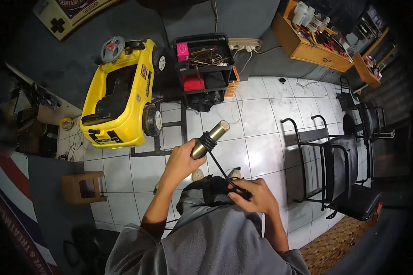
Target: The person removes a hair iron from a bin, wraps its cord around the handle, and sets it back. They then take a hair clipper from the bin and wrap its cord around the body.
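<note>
The left hand (182, 161) grips a gold tube (219, 131), several loops of black cord (208, 141) already around it. The right hand (258, 196) grasps the cord's unwound stretch.

We see a bright yellow toy car (137, 105) with black trim at left, a pink box (182, 52) and red cloth (194, 82) at far centre, pale grey-white tiles (264, 158), and a tan-and-brown woven mat (332, 245) near right.

Grey short-sleeved shirt (202, 243), fuzzy-textured; dark grey bottoms (190, 199); light, speckled footwear (198, 175).
</note>
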The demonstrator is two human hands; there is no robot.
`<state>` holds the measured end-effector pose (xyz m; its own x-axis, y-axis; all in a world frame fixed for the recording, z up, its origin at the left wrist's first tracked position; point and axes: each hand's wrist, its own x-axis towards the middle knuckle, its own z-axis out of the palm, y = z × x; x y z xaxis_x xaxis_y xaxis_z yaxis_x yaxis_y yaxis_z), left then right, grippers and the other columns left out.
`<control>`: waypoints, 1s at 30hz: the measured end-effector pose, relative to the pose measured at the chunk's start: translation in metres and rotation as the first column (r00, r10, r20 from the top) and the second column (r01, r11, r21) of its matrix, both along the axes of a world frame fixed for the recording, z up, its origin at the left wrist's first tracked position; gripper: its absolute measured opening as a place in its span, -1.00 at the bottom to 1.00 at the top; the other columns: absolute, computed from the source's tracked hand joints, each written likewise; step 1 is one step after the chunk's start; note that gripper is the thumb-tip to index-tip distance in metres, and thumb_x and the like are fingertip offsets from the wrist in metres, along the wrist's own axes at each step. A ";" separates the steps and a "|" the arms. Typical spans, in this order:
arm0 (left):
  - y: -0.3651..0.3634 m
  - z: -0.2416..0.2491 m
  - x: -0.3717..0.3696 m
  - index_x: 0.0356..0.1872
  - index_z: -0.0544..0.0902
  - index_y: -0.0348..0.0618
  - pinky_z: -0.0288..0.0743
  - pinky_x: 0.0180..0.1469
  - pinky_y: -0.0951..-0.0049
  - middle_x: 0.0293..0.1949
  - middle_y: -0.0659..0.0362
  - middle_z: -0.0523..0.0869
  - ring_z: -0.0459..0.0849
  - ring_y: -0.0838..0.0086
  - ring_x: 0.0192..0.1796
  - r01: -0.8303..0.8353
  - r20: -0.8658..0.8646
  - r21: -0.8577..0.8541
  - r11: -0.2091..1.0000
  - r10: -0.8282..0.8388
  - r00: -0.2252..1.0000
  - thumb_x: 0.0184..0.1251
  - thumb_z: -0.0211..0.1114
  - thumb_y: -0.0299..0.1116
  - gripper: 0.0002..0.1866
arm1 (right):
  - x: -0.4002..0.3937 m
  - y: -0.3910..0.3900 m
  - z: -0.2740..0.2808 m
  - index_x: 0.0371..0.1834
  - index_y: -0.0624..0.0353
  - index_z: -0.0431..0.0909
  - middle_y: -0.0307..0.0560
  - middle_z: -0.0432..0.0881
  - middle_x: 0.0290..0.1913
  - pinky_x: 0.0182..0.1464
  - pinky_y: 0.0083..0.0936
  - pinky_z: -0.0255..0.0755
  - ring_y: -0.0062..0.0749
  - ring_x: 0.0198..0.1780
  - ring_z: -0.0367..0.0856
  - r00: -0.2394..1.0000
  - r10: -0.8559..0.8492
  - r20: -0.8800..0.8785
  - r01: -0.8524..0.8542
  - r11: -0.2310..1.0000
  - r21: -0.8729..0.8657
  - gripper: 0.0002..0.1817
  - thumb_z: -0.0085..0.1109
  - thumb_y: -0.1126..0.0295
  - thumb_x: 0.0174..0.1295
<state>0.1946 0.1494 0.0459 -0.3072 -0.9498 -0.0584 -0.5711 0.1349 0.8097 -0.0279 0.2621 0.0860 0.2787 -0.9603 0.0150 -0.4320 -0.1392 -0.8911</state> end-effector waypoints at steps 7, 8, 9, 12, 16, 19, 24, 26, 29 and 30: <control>0.007 -0.014 -0.009 -0.23 0.57 -0.29 0.47 -0.40 0.33 -0.52 -0.01 0.63 0.63 0.29 -0.54 0.032 0.027 0.032 0.999 -0.033 0.999 0.06 0.41 -0.35 -0.70 | -0.017 -0.001 0.017 -0.16 0.30 0.64 -0.04 0.61 -0.62 -0.54 -0.49 0.45 -0.29 -0.64 0.62 0.996 -0.010 -0.084 0.008 1.000 -0.024 -0.78 0.29 0.45 0.14; 0.010 -0.012 -0.013 -0.23 0.58 -0.26 0.48 -0.37 0.28 -0.49 -0.05 0.66 0.66 0.13 -0.47 0.042 0.048 0.069 0.997 -0.046 0.998 0.07 0.42 -0.32 -0.69 | -0.015 -0.002 0.023 -0.17 0.30 0.65 -0.04 0.61 -0.62 -0.54 -0.50 0.45 -0.30 -0.63 0.63 0.996 -0.023 -0.081 0.021 0.999 -0.024 -0.80 0.28 0.46 0.15; 0.012 -0.010 -0.019 -0.22 0.59 -0.25 0.48 -0.35 0.27 -0.47 -0.06 0.67 0.68 0.10 -0.41 0.051 0.093 0.094 0.994 -0.060 0.994 0.07 0.42 -0.32 -0.69 | -0.011 -0.005 0.032 -0.21 0.31 0.65 -0.05 0.62 -0.61 -0.53 -0.51 0.46 -0.32 -0.61 0.64 0.999 -0.030 -0.043 0.031 0.999 0.020 -0.84 0.27 0.48 0.18; 0.024 -0.006 -0.026 -0.20 0.60 -0.22 0.50 -0.31 0.22 -0.45 -0.08 0.68 0.69 0.05 -0.32 0.163 0.117 0.107 0.981 -0.175 0.978 0.05 0.42 -0.33 -0.69 | -0.006 -0.018 0.031 -0.23 0.31 0.64 -0.05 0.63 -0.59 -0.51 -0.49 0.47 -0.31 -0.59 0.65 0.995 -0.030 -0.094 0.019 0.993 -0.119 -0.86 0.27 0.48 0.20; 0.036 0.009 -0.037 -0.18 0.62 -0.20 0.56 -0.23 0.14 -0.43 -0.08 0.69 0.70 0.02 -0.28 0.453 0.287 0.168 0.875 -0.484 0.827 0.02 0.40 -0.36 -0.69 | -0.006 -0.040 0.013 -0.26 0.24 0.66 -0.06 0.68 -0.47 -0.39 -0.44 0.51 -0.19 -0.47 0.65 0.975 -0.148 -0.166 0.106 0.965 -0.238 -0.86 0.32 0.44 0.14; 0.041 -0.002 -0.032 -0.15 0.61 -0.20 0.57 -0.18 0.12 -0.44 -0.06 0.69 0.67 -0.05 -0.31 0.648 0.243 0.125 0.751 -0.656 0.714 0.01 0.41 -0.31 -0.65 | -0.021 -0.057 -0.011 -0.40 0.25 0.68 -0.11 0.69 -0.48 -0.41 -0.52 0.50 -0.32 -0.48 0.66 0.984 -0.088 -0.152 0.051 0.971 -0.232 -0.84 0.40 0.39 0.03; 0.032 0.027 -0.032 -0.26 0.57 -0.27 0.52 -0.33 0.18 -0.49 -0.07 0.66 0.67 0.03 -0.43 0.692 0.108 0.171 0.702 -0.711 0.695 -0.02 0.43 -0.27 -0.65 | -0.036 -0.051 -0.057 -0.40 0.31 0.68 -0.19 0.66 -0.52 -0.43 -0.61 0.44 -0.62 -0.47 0.58 0.978 -0.169 0.126 0.144 0.972 0.184 -0.83 0.37 0.39 0.15; 0.023 0.038 -0.030 -0.32 0.54 -0.30 0.46 -0.45 0.27 -0.58 -0.04 0.60 0.63 0.12 -0.53 0.711 0.037 0.134 0.690 -0.721 0.692 -0.08 0.45 -0.29 -0.63 | -0.028 -0.037 -0.075 -0.44 0.29 0.67 -0.28 0.53 -0.64 -0.53 -0.63 0.27 -0.67 -0.58 0.41 0.940 -0.264 0.219 0.181 0.925 0.335 -0.75 0.32 0.29 0.21; 0.013 0.036 -0.033 -0.32 0.52 -0.32 0.38 -0.53 0.43 -0.66 0.06 0.52 0.53 0.35 -0.63 0.710 -0.116 0.132 0.691 -0.701 0.704 -0.22 0.43 -0.41 -0.62 | -0.025 -0.020 -0.116 -0.56 0.29 0.54 -0.32 0.45 -0.66 -0.56 -0.64 0.21 -0.69 -0.61 0.36 0.864 -0.214 0.456 0.136 0.971 0.197 -0.77 0.24 0.42 0.20; 0.009 0.035 -0.034 -0.32 0.52 -0.32 0.38 -0.53 0.43 -0.66 0.06 0.52 0.53 0.35 -0.63 0.714 -0.111 0.128 0.689 -0.705 0.700 -0.22 0.43 -0.41 -0.62 | -0.033 -0.014 -0.100 -0.57 0.27 0.49 -0.30 0.45 -0.64 -0.55 -0.68 0.23 -0.70 -0.60 0.37 0.901 -0.180 0.395 0.057 0.951 0.302 -0.80 0.19 0.44 0.17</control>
<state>0.1603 0.1588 0.0813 -0.8922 -0.4276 -0.1452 -0.3148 0.3584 0.8789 -0.0605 0.2476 -0.0145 0.1900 -0.9674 -0.1673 -0.0134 0.1678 -0.9857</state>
